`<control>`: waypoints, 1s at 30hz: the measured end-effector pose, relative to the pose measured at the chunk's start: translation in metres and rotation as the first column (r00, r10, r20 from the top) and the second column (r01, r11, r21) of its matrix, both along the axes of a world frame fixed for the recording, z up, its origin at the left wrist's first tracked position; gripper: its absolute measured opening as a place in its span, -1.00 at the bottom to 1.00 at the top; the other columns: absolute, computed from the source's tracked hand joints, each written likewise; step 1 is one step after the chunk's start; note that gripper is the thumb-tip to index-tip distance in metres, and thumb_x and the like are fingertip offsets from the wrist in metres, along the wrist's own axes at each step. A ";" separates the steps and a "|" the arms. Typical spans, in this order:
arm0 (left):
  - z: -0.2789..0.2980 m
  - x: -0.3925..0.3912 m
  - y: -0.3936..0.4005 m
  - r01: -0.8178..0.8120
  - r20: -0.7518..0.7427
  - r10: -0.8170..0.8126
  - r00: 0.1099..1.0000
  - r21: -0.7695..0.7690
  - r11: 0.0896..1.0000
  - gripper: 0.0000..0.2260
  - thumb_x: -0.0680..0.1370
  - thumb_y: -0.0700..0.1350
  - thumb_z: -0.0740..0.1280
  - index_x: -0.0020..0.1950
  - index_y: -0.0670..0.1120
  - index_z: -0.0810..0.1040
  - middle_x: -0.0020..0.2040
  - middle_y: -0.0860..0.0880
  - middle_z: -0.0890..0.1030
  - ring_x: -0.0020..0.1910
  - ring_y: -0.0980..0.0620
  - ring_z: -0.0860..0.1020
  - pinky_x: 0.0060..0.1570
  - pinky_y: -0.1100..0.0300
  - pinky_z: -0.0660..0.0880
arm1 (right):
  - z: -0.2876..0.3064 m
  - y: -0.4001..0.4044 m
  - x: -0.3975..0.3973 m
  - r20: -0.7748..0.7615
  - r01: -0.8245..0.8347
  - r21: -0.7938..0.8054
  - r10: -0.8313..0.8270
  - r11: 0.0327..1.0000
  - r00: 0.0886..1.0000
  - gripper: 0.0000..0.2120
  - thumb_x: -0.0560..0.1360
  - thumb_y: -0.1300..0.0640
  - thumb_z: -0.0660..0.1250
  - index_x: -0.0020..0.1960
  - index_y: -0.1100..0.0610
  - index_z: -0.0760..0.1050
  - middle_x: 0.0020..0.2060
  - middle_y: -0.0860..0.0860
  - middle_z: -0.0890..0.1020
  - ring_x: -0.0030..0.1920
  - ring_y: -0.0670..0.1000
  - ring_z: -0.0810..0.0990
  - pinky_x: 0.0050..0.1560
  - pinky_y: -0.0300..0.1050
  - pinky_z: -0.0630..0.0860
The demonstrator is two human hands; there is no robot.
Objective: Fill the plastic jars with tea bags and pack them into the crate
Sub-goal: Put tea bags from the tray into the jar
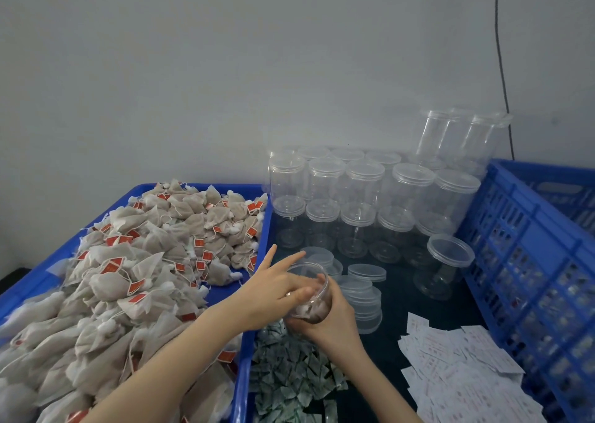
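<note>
My right hand point(336, 324) grips a clear plastic jar point(317, 308) from below and from its right side, tilted a little over the dark table. Some tea bags lie inside the jar. My left hand point(277, 289) is over the jar's mouth: two fingers stick out straight towards the back, the others reach into the opening. A big heap of tea bags point(128, 278) with red tags fills the blue tray point(249, 345) on the left. The blue crate point(531, 245) stands at the right.
Several empty lidded jars point(360, 204) stand in rows at the back, some stacked. Loose lids point(365, 292) are piled beside the held jar. Green triangular sachets point(289, 377) and white paper slips point(460, 371) lie at the front. One lidded jar point(447, 261) stands by the crate.
</note>
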State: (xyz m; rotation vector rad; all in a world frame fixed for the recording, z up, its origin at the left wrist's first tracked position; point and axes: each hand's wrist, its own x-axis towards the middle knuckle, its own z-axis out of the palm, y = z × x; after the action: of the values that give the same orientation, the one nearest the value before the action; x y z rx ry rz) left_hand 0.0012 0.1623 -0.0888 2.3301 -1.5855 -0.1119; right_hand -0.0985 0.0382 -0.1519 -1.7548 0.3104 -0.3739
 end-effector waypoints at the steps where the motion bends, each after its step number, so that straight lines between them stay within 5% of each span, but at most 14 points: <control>1: 0.000 -0.001 0.000 -0.004 -0.025 0.003 1.000 -0.017 1.000 -0.46 0.60 0.28 -0.19 0.43 0.18 0.36 0.40 0.22 0.41 0.49 0.29 -0.14 0.33 0.19 -0.54 | 0.000 -0.001 -0.001 0.009 0.009 -0.009 -0.009 1.000 1.000 -0.19 0.12 -0.05 0.63 0.29 -0.20 0.38 0.10 -0.22 0.64 0.10 -0.22 0.62 -0.01 -0.31 0.57; 4: 0.002 -0.003 0.001 -0.031 -0.119 0.017 0.993 -0.113 0.993 -0.60 0.64 0.12 -0.08 0.44 0.18 0.31 0.42 0.31 0.29 0.48 0.33 -0.06 0.40 0.17 -0.44 | -0.002 -0.003 -0.005 0.045 0.060 0.007 -0.061 0.998 0.997 -0.30 0.13 -0.05 0.60 0.21 -0.26 0.40 0.04 -0.31 0.63 0.02 -0.26 0.63 -0.11 -0.39 0.53; 12: -0.001 -0.002 -0.003 -0.006 -0.034 0.003 0.999 -0.093 0.996 -0.55 0.64 0.07 -0.07 0.21 0.08 0.60 0.25 0.20 0.55 0.41 0.37 0.06 0.44 0.21 -0.37 | -0.003 -0.012 -0.013 0.045 0.096 0.036 -0.098 0.995 0.994 -0.20 0.03 -0.12 0.57 0.24 -0.20 0.39 0.02 -0.19 0.65 -0.03 -0.29 0.62 -0.17 -0.41 0.52; 14: -0.002 -0.005 -0.007 -0.005 -0.108 -0.010 0.994 -0.146 0.989 -0.57 0.64 0.07 -0.06 0.20 0.08 0.60 0.24 0.17 0.56 0.41 0.38 0.10 0.44 0.26 -0.33 | -0.004 -0.016 -0.017 0.054 0.106 0.031 -0.108 0.994 0.993 -0.19 0.04 -0.10 0.59 0.25 -0.21 0.38 0.05 -0.19 0.63 -0.02 -0.32 0.60 -0.16 -0.45 0.50; 20: 0.011 -0.003 -0.007 -0.156 -0.262 0.068 0.963 -0.330 0.931 -0.75 0.65 -0.04 0.15 0.20 0.11 0.58 0.12 0.24 0.55 0.14 0.44 0.41 0.18 0.50 0.29 | -0.012 -0.032 -0.035 0.069 0.151 -0.002 -0.150 0.989 0.986 -0.21 0.15 0.11 0.68 0.22 -0.28 0.36 0.11 -0.24 0.58 0.05 -0.37 0.55 -0.09 -0.48 0.49; 26: 0.019 0.002 -0.015 -0.092 0.169 0.081 0.982 0.058 0.994 -0.74 0.63 -0.03 0.17 0.27 0.09 0.52 0.12 0.08 0.60 0.06 0.15 0.50 -0.01 0.24 0.41 | -0.038 -0.050 -0.061 0.047 0.325 -0.026 -0.324 0.945 0.945 -0.17 0.14 0.14 0.70 0.22 -0.25 0.32 0.07 -0.37 0.47 0.01 -0.44 0.49 -0.08 -0.55 0.39; 28: 0.015 0.003 -0.025 -0.131 0.272 0.056 0.961 0.265 0.955 -0.72 0.62 -0.01 0.17 0.30 0.08 0.50 0.16 0.03 0.60 0.12 0.02 0.53 -0.01 0.13 0.44 | -0.047 -0.054 -0.068 0.028 0.385 -0.029 -0.385 0.922 0.923 -0.08 0.12 0.08 0.70 0.34 -0.20 0.29 0.12 -0.31 0.48 0.11 -0.29 0.47 0.10 -0.41 0.37; 30: 0.007 0.003 -0.037 -0.146 0.226 0.055 0.973 0.410 0.900 -0.71 0.61 0.00 0.20 0.32 0.06 0.48 0.18 0.01 0.59 0.15 0.00 0.51 -0.04 0.13 0.42 | -0.057 -0.057 -0.071 0.000 0.422 -0.046 -0.422 0.906 0.907 0.00 0.11 0.04 0.71 0.44 -0.07 0.29 0.21 -0.16 0.49 0.23 -0.12 0.44 0.25 -0.20 0.38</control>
State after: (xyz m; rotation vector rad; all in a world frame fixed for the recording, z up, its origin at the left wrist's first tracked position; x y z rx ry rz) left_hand 0.0044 0.1258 -0.0816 2.8385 -1.6669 -0.2136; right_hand -0.1699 -0.0192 -0.2085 -1.7272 0.7002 -0.6877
